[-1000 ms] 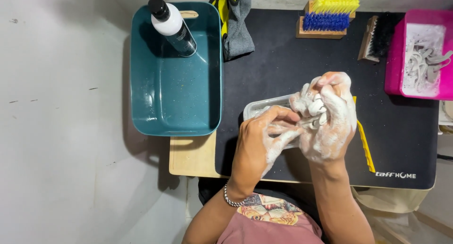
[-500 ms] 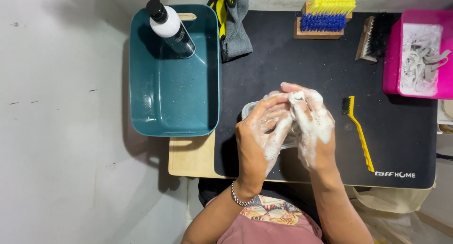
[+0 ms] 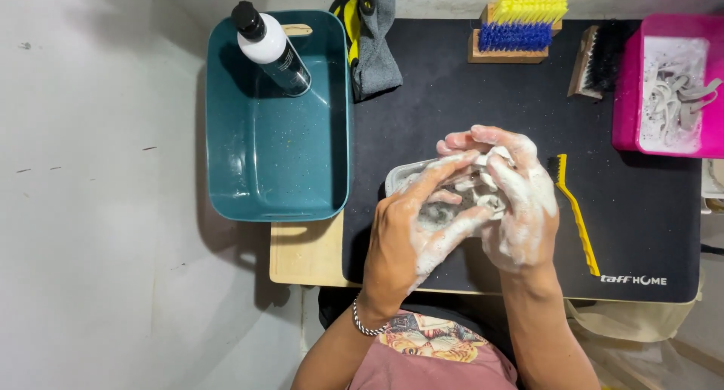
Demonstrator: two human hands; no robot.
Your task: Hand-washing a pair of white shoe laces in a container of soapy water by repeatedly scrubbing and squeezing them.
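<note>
My left hand [image 3: 411, 231] and my right hand [image 3: 524, 209] are covered in white foam and pressed together over a small clear container [image 3: 398, 176] on the black mat [image 3: 452, 111]. Between the fingers of both hands is a bunch of soapy white laces [image 3: 483, 192]. The hands hide most of the container. A silver bracelet [image 3: 366, 326] is on my left wrist.
A teal tub [image 3: 279, 171] with a white-and-black bottle [image 3: 270, 47] leaning in it stands to the left. A yellow-handled brush [image 3: 577, 216] lies just right of my right hand. At the back are a grey cloth [image 3: 375, 47], a yellow-and-blue brush [image 3: 516, 28], a dark brush [image 3: 599, 58] and a pink tub [image 3: 626, 96] holding white laces.
Both hands have come down and to the left onto the container, rubbing the laces. The yellow-handled brush, partly covered before, now lies fully in view.
</note>
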